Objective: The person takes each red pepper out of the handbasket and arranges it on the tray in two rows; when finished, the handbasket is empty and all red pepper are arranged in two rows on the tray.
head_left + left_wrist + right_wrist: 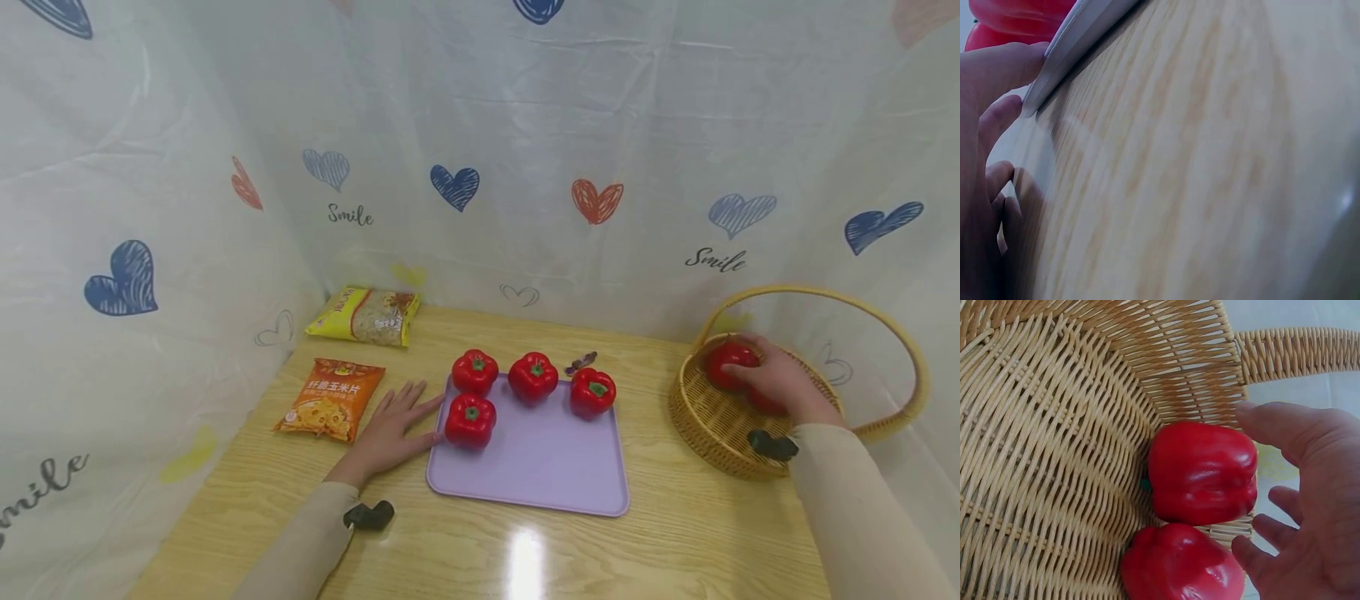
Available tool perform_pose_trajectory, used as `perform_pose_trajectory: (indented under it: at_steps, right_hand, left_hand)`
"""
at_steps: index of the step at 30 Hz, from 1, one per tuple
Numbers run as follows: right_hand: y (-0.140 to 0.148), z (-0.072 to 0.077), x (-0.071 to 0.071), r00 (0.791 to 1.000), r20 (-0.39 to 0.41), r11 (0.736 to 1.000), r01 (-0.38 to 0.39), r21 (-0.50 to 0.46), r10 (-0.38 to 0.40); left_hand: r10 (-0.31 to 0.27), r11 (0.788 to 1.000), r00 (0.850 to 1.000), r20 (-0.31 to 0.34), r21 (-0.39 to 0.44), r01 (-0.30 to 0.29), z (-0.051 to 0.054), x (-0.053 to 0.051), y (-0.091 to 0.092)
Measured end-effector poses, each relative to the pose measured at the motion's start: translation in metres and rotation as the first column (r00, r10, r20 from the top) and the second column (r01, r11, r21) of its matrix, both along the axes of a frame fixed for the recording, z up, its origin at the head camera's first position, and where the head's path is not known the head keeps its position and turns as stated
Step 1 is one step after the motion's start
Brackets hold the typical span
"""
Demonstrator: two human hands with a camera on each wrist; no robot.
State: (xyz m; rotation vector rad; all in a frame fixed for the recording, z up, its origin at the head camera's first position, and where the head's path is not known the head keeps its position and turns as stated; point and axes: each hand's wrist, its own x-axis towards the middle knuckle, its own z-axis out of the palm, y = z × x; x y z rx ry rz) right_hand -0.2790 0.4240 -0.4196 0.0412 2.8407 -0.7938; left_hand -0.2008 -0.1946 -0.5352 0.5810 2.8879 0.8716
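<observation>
Several red bell peppers [470, 421] sit along the left and far sides of a light purple tray [555, 467]. My left hand [392, 432] lies flat with spread fingers at the tray's left side. In the left wrist view its thumb [1016, 62] and a fingertip touch the tray rim [1079, 47]. Over on the right, my right hand [783, 379] reaches into a wicker basket [697, 425]. Two red bell peppers lie in there, an upper pepper [1200, 472] and a lower pepper [1179, 565]. The right fingers are spread around them, the thumb apart from the upper one.
An orange snack bag [333, 400] lies left of the left hand, with a yellow bag [367, 317] behind it. A small dark purple item [581, 363] rests behind the tray. The basket's tall handle [817, 292] arches over it. A heart-printed curtain [525, 125] hangs behind the table.
</observation>
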Motion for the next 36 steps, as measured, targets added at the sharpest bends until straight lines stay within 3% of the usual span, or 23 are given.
perform_pose_trajectory:
  at_steps: [4, 11, 22, 29, 36]
  right_hand:
    - [0.0, -0.001, -0.002, 0.999, 0.026, 0.999, -0.031, -0.016, 0.031]
    - [-0.003, -0.004, -0.007, 0.997, -0.026, 0.998, -0.067, 0.0, 0.067]
    - [-0.011, -0.005, -0.006, 0.997, -0.057, 0.998, -0.053, 0.04, 0.055]
    - [-0.012, -0.008, -0.002, 0.998, -0.053, 0.999, -0.033, 0.009, 0.034]
    - [-0.01, -0.011, -0.002, 0.997, -0.046, 0.998, -0.053, 0.028, 0.054]
  left_hand:
    - [-0.001, 1.0, 1.0, -0.003, 0.001, 0.001, 0.0, 0.0, 0.0]
    - [-0.005, 1.0, 1.0, -0.007, -0.003, 0.005, 0.0, 0.0, 0.0]
    - [-0.003, 1.0, 1.0, -0.009, -0.01, 0.002, -0.003, -0.001, -0.001]
    - [-0.005, 1.0, 1.0, -0.011, -0.009, 0.005, -0.004, -0.001, -0.001]
    - [0.0, 1.0, 1.0, -0.011, -0.008, 0.0, -0.002, -0.001, 0.0]
